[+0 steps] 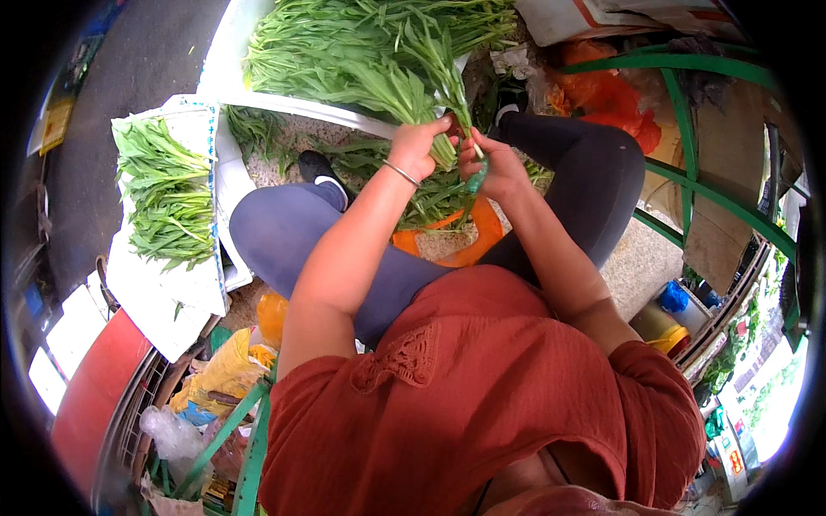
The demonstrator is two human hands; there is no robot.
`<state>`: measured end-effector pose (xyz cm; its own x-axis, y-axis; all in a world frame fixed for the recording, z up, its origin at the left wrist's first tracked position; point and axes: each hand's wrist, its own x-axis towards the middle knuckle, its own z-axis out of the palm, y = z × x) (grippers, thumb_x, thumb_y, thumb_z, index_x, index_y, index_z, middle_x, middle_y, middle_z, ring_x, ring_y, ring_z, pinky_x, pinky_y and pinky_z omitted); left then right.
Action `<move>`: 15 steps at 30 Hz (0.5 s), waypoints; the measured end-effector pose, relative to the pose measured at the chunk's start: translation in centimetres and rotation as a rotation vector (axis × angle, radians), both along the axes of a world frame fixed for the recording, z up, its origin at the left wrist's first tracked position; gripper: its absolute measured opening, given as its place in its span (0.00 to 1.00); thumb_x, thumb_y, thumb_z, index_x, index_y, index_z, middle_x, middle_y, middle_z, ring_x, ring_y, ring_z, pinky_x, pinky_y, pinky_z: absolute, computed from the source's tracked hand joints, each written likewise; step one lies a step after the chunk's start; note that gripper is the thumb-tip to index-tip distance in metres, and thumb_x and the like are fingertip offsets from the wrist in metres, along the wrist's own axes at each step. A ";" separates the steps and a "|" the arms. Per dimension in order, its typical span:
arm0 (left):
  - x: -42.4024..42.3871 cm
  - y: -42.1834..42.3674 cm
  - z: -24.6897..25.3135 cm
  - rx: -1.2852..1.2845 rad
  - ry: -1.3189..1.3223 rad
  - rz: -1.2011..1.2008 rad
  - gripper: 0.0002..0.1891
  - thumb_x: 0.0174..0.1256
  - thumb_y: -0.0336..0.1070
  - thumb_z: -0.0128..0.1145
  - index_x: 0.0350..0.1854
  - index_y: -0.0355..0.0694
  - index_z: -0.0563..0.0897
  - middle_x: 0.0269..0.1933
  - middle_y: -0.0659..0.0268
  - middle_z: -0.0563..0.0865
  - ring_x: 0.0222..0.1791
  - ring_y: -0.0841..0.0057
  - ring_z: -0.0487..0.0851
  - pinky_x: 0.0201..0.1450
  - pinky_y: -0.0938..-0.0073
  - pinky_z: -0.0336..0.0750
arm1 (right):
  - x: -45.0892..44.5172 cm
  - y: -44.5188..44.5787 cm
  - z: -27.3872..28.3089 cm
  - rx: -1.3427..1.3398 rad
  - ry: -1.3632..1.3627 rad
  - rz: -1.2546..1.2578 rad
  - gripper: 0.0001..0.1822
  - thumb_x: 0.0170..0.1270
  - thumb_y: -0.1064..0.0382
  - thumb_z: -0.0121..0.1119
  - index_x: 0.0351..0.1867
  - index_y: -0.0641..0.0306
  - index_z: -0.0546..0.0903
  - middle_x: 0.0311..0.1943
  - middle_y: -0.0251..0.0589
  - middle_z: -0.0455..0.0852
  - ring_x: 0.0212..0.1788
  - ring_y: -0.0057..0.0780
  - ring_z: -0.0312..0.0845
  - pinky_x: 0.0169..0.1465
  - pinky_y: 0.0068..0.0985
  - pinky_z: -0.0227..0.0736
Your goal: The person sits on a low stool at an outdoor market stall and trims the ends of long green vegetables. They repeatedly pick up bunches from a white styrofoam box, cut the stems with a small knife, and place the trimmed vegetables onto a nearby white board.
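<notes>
My left hand (413,151), with a metal bangle at the wrist, is closed around a bunch of leafy greens (403,90), whose cut stem ends poke out below it. Close beside it, my right hand (497,164) pinches the stems of a thinner bunch of greens (445,68). A green object (477,177), like a wrapped handle, shows under the right fingers; its far end is hidden. Just beyond both hands, a large heap of long-stemmed greens (335,45) fills a white container (226,64). Loose leaves (432,197) lie on the ground below the hands.
Two piles of greens (171,219) rest on a white board (155,284) at left. An orange plastic piece (487,232) lies between my legs. A green metal frame (723,190) and cardboard (726,226) stand at right, near red plastic bags (626,119). Bags (219,371) crowd the lower left.
</notes>
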<state>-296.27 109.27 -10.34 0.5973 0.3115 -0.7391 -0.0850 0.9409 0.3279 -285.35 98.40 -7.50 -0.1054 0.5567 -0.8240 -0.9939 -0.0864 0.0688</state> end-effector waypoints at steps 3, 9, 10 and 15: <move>0.2 0.5 0.9 -0.009 -0.136 -0.076 0.11 0.59 0.30 0.54 0.43 0.30 0.77 0.37 0.57 0.82 0.31 0.71 0.81 0.29 0.74 0.79 | -0.3 -0.1 0.4 0.126 0.122 0.053 0.10 0.63 0.58 0.52 0.39 0.61 0.74 0.24 0.26 0.74 0.23 0.14 0.68 0.20 0.12 0.58; 0.1 0.9 2.0 0.028 -0.136 -0.156 0.10 0.54 0.29 0.61 0.38 0.34 0.78 0.33 0.62 0.81 0.27 0.76 0.79 0.28 0.77 0.78 | -1.2 -0.3 1.7 -0.104 -0.691 0.387 0.14 0.57 0.54 0.60 0.34 0.63 0.77 0.23 0.27 0.76 0.23 0.12 0.67 0.22 0.11 0.60; 0.6 0.5 1.7 0.116 -0.067 -0.080 0.11 0.52 0.27 0.63 0.37 0.34 0.78 0.32 0.63 0.81 0.27 0.76 0.79 0.27 0.79 0.77 | -1.5 -0.3 1.9 -0.192 -0.978 0.480 0.15 0.54 0.54 0.63 0.33 0.64 0.77 0.23 0.28 0.77 0.23 0.12 0.68 0.23 0.11 0.61; 0.7 -0.1 0.2 0.124 -0.049 -0.027 0.11 0.51 0.29 0.64 0.37 0.35 0.78 0.32 0.65 0.81 0.28 0.75 0.80 0.27 0.77 0.76 | -1.8 0.6 1.4 -0.029 -1.307 0.384 0.13 0.49 0.64 0.68 0.32 0.69 0.79 0.28 0.34 0.82 0.30 0.16 0.75 0.35 0.14 0.69</move>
